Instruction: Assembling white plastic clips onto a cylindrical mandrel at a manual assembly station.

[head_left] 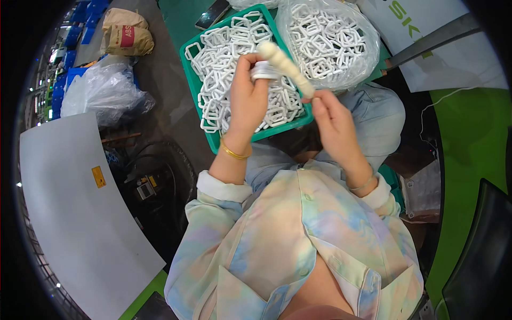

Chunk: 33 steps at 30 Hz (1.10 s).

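Observation:
My left hand [248, 98] is closed round a few white plastic links [264, 70] stacked together, held above the green tray [212, 140]. The fingers of my right hand [336, 125] pinch the lower end of a cream-coloured, knobbly rod [288, 68]. That rod slants up and to the left, its rounded tip passing close by the links in my left hand; whether they touch I cannot tell. Beneath both hands, the tray is heaped with loose white links [221, 72] shaped like open frames.
A clear plastic bag [368, 64] full of similar white links stands right of the tray. Behind the tray lies a dark phone [213, 14]. Grey machine panels [69, 213] flank me. At the far left are a brown paper sack [125, 33] and crumpled clear plastic [109, 90].

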Available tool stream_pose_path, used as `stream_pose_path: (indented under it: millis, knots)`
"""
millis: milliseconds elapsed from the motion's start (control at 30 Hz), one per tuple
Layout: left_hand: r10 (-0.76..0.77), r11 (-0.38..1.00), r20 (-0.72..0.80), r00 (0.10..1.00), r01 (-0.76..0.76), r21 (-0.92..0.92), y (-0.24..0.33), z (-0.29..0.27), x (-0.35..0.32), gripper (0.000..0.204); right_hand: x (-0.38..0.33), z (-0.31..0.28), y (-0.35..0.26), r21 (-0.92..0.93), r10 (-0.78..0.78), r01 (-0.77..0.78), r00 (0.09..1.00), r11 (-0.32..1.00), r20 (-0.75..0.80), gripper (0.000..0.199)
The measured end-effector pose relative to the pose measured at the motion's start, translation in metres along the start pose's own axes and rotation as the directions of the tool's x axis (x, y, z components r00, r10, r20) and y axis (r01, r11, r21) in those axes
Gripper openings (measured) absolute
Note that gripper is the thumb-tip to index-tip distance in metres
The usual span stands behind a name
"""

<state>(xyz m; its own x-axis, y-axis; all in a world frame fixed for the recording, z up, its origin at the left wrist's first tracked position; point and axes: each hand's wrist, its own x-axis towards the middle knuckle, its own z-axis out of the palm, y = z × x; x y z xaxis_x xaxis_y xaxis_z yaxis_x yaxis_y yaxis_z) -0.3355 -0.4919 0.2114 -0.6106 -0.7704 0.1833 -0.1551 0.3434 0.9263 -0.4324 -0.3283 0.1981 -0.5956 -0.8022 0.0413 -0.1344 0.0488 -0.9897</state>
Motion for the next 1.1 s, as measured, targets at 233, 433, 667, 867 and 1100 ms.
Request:
stream_pose_path:
  millis: [233,433,667,867,1100]
  knots:
    - [-0.130,0.686,0.003,0.991,0.092,-0.722,0.008,0.023,0.001,0.020,-0.008,-0.010,0.025,-0.036,0.161,-0.162,0.987,0.986,-0.026,0.025]
    - [-0.193,0.174,0.365,0.911,0.398,-0.901,0.012,0.050,-0.014,0.014,0.007,-0.003,0.002,0.270,0.066,-0.052,0.997,0.961,-0.043,0.038]
    - [-0.104,0.944,0.108,0.989,0.132,-0.303,0.022,0.054,-0.015,0.032,0.017,-0.025,-0.008,0.156,0.158,-0.161,0.987,0.974,0.029,0.027]
    - [-0.057,0.996,0.289,0.956,0.073,-0.046,0.014,0.044,0.003,0.020,0.015,-0.028,-0.012,0.208,0.051,-0.036,0.996,0.977,-0.069,0.017]
    - [-0.229,-0.209,0.716,0.659,0.686,-0.698,-0.002,0.043,0.020,0.008,-0.017,-0.037,0.020,-0.181,-0.096,0.102,0.995,0.978,0.041,0.020]
